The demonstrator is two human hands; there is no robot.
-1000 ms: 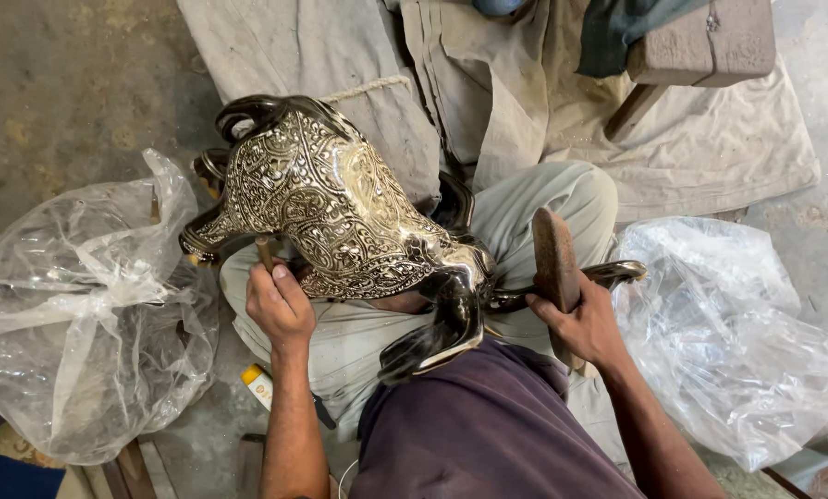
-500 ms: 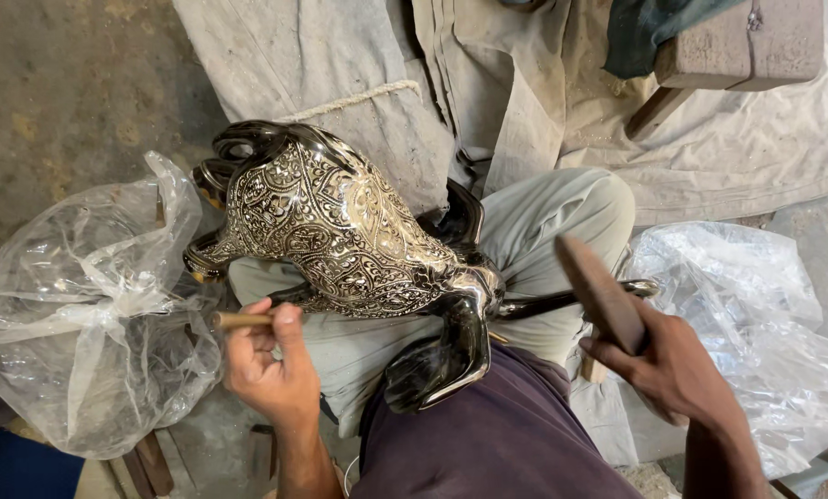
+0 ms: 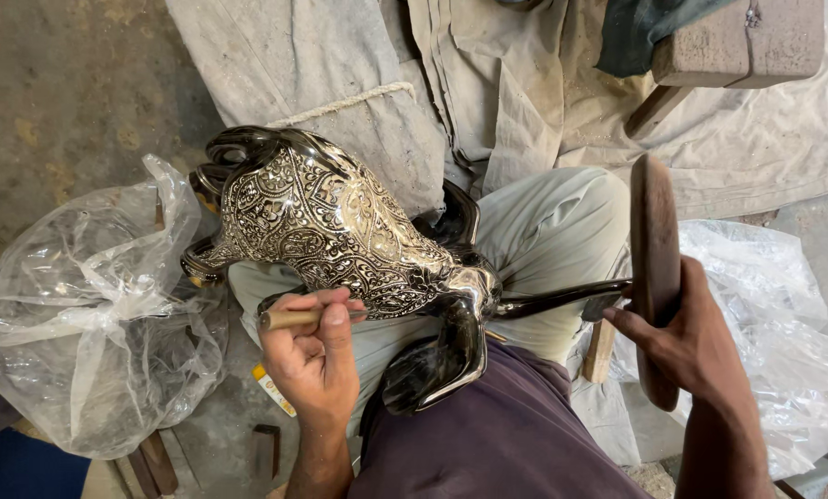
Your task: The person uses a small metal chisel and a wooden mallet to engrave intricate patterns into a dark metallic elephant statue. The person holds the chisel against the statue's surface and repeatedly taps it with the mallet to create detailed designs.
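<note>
A glossy black vessel (image 3: 340, 231) with dense silver engraved patterns lies on its side across my lap. Its curved black handles stick out at both ends. My left hand (image 3: 310, 356) is closed around a thin wooden-handled chisel (image 3: 295, 317), whose tip rests against the lower side of the vessel. To the right, my right hand (image 3: 686, 346) grips a flat wooden mallet (image 3: 655, 268), held upright and apart from the vessel.
A crumpled clear plastic bag (image 3: 81, 323) lies on the floor at left, another plastic sheet (image 3: 784, 333) at right. Grey cloth (image 3: 525, 102) is spread behind my knees. A wooden block (image 3: 737, 42) rests at the top right.
My left hand has brought the chisel up against the vessel. The right hand swung the mallet out to the right and raised it upright.
</note>
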